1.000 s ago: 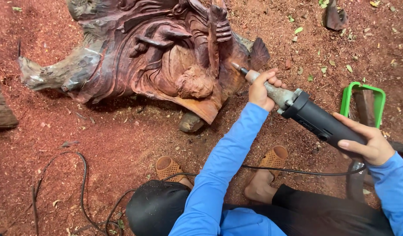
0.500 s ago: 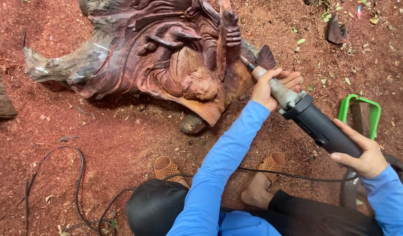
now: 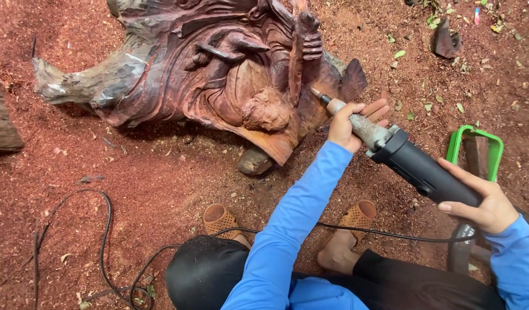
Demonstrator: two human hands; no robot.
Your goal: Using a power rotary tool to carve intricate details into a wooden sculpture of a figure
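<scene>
Left hand (image 3: 356, 123) wrapped round the grinder (image 3: 413, 163) neck, right hand (image 3: 485, 201) closed on its body; best kept so. Light, steady bit contact on the carving (image 3: 230, 74) edge; cable (image 3: 385, 232) clear of feet.

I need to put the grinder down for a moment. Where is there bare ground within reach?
The widest open sawdust lies below the wood carving, between it, the looping black cord and the left sandal. A smaller strip sits between the right hand holding the grinder, the green frame and the carving. Around the feet, the cord crowds things.
</scene>
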